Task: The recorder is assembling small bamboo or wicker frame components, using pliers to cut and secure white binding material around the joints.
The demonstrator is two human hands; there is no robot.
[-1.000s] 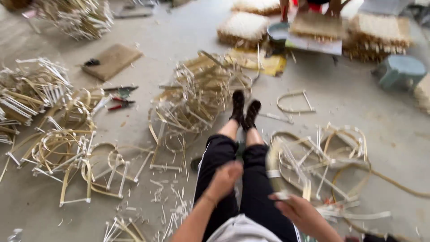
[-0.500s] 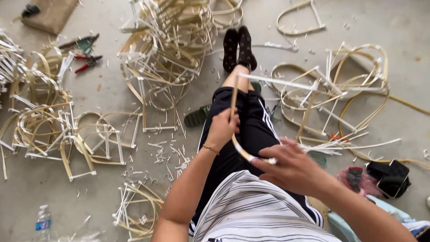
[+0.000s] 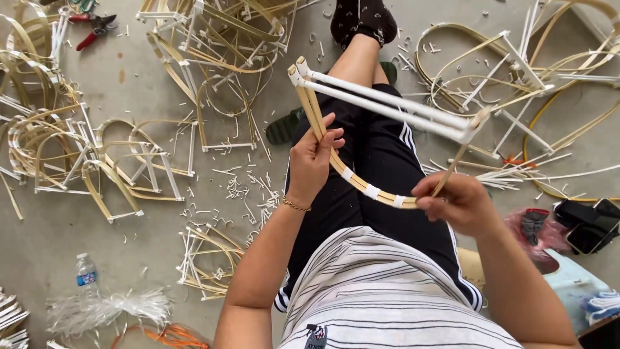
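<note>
Head view looks straight down on a person seated on the concrete floor [image 3: 148, 258], legs stretched out ahead, and both hands are on the job. Up over the lap sits a D-shaped bamboo frame [image 3: 361, 187]: a curved bow of split strips bound with white tape, closed across its top by two straight white rods [image 3: 387, 106].

Left hand [image 3: 313, 158] is wrapped around the bow's left limb, fingers curled shut on the strips, thumb pressing from the near side. Right hand [image 3: 455, 203] grips the bottom of the curve by the tape bindings, fingers closed there too, and a thin loose strip runs up from that hand to the rods' right end.

Now the layout: the frame's long axis runs along those rods, from upper left near the knees down to the right, so the frame lies forward of both hands and between them. Left hand is nearer the rods' left corner; right hand is nearer the right corner.

Room to move? Open air above the thighs, nothing touching the frame but the hands. Left of the legs the floor is crowded with finished frames [image 3: 97, 161], offcuts and a water bottle [image 3: 85, 271]; red-handled cutters [image 3: 93, 26] lie well apart at top left. More bent hoops [image 3: 491, 71] pile up right.
</note>
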